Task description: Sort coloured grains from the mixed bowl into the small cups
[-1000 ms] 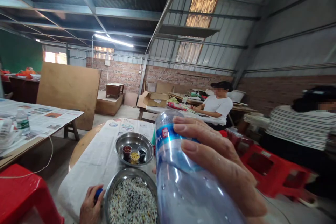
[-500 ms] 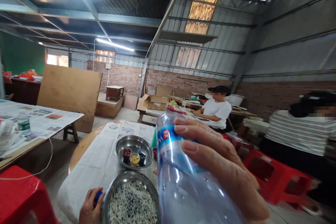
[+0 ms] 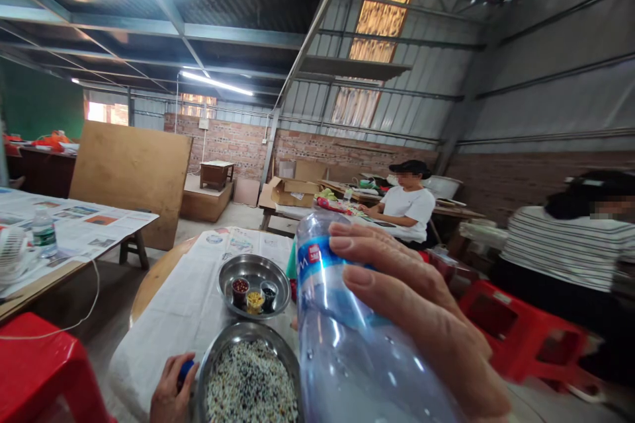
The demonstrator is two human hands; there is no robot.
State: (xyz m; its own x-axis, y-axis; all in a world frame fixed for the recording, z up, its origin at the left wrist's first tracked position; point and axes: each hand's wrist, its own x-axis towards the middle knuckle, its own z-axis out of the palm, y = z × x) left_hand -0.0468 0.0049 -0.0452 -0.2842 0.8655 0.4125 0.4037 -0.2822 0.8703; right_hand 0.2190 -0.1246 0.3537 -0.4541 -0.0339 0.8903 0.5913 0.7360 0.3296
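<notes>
Close to the camera, my right hand (image 3: 421,304) is wrapped around a clear plastic water bottle (image 3: 342,350) with a blue label. The bottle is raised and tilted, its lower part cut off by the frame edge. On the left, my left hand (image 3: 171,393) pinches a blue bottle cap (image 3: 186,370) at the table's side. Just right of that hand stands a steel bowl (image 3: 202,370) of mixed pale and dark grains (image 3: 253,380). Behind it, a second steel bowl (image 3: 223,297) holds small cups of red beans (image 3: 241,287), yellow grains (image 3: 254,302) and black beans (image 3: 268,294).
A white cloth (image 3: 163,317) covers the round table. Red stools (image 3: 44,363) stand at left and right. At left, a newspaper-covered table (image 3: 99,215) carries another water bottle (image 3: 44,234) and a white fan. Two people sit at the right, one at a far table.
Both hands, the bottle and the cap keep nearly the same place. The seated person in the white shirt has shifted slightly to the left and lowered the head a little.
</notes>
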